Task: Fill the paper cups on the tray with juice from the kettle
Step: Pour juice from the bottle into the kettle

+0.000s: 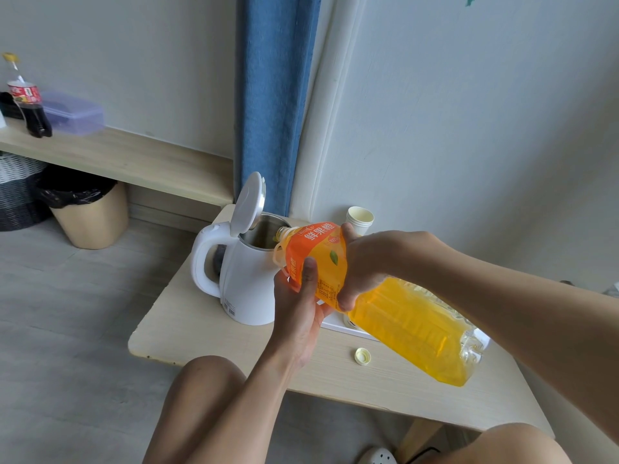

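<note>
Over the table (187,326), left grip (298,316), right grip (365,262) clasp bottle (408,323), neck apparently toward kettle (248,289).

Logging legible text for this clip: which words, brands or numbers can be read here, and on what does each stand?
"鲜果橙": large white characters on the orange label of the clear plastic juice bottle.
Small print on that same label: too small to read.
Red label of the dark cola bottle on the shelf: blurred, unreadable.
Barcode sticker on the white electric kettle: too small to read.
</note>
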Tool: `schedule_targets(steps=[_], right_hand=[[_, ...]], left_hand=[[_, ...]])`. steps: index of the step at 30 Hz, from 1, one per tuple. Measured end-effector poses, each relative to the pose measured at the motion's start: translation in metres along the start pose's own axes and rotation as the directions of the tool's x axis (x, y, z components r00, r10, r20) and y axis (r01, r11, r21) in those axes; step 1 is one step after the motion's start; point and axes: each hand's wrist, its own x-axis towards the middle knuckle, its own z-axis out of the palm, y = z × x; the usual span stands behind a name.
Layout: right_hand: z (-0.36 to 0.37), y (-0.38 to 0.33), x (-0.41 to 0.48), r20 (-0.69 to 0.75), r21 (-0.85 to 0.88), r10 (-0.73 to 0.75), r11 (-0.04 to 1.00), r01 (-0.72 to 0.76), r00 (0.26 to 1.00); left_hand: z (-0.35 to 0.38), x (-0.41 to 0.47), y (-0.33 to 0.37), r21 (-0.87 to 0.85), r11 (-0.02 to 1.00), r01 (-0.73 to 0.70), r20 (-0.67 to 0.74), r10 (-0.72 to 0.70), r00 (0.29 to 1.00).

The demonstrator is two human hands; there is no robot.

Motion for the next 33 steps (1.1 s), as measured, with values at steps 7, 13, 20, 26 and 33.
schedule_targets(steps=[7,13,20,26,33], right_hand=[[-0.001,0.0,-0.008,-0.012,0.012,0.019,1.0,-0.019,1.0],[-0.002,-0.002,-0.011,-0.004,0.017,0.01,1.0,-0.01,1.0],[-0.003,-0.002,-0.018,-0.019,0.019,0.0,1.0,0.0,1.0],[-0.004,-0.003,-0.017,0.0,-0.003,-0.005,1.0,0.005,1.0],[-0.002,-0.002,-0.019,-0.027,0.028,0.01,1.0,-0.009,1.0]], left_hand=[[0.0,0.001,-0.001,0.017,1.0,-0.002,0.003,0.002,1.0],[0.0,0.0,-0.001,0.037,0.999,-0.012,0.019,0.012,1.0],[0.001,-0.001,0.001,0.028,0.999,-0.029,0.002,0.029,1.0],[0.001,0.0,0.0,0.027,1.0,-0.003,-0.028,0.004,1.0],[0.0,0.002,-0.001,0.023,1.0,0.006,-0.011,-0.006,1.0]])
